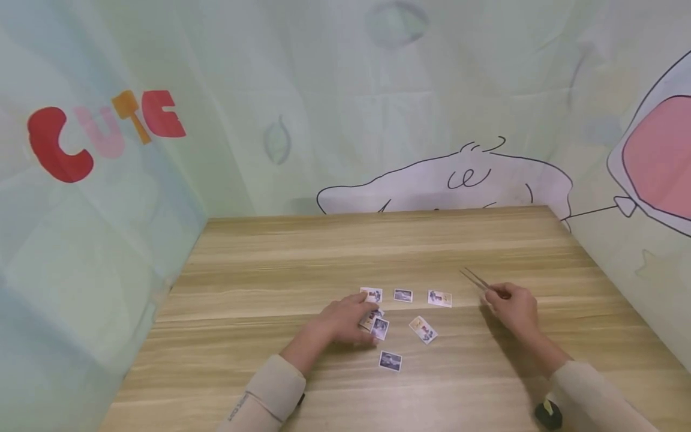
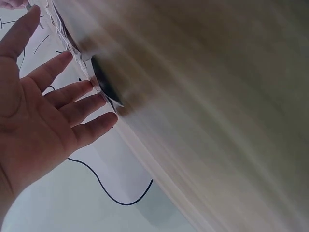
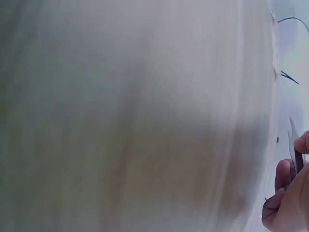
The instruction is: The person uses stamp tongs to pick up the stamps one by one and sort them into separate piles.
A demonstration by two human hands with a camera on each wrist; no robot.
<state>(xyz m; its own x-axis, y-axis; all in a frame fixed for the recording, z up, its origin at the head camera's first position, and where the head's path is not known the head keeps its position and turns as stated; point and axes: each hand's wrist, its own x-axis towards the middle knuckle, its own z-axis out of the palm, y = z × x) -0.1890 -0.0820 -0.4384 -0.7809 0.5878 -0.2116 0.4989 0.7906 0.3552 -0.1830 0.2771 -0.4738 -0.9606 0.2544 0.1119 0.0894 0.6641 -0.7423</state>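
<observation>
My left hand (image 1: 348,321) reaches over the left side of several small stamp-like picture cards, fingers spread. Its fingertips are right at a small overlapping group with a dark-picture card (image 1: 380,328) on top, and partly cover a colourful card (image 1: 372,293) behind. In the left wrist view the fingers (image 2: 79,113) are extended, their tips close to the tabletop and a card with a dark, curved face (image 2: 105,79). My right hand (image 1: 515,309) pinches slim metal tweezers (image 1: 475,279) between thumb and fingers. The tweezers' tips stand apart, pointing away to the left above the table.
A dark card (image 1: 403,295) and a colourful card (image 1: 439,299) lie behind; another colourful card (image 1: 423,330) lies at an angle between the hands. A dark card (image 1: 390,361) is nearest the front. Printed cloth (image 1: 270,72) surrounds the wooden table (image 1: 270,258).
</observation>
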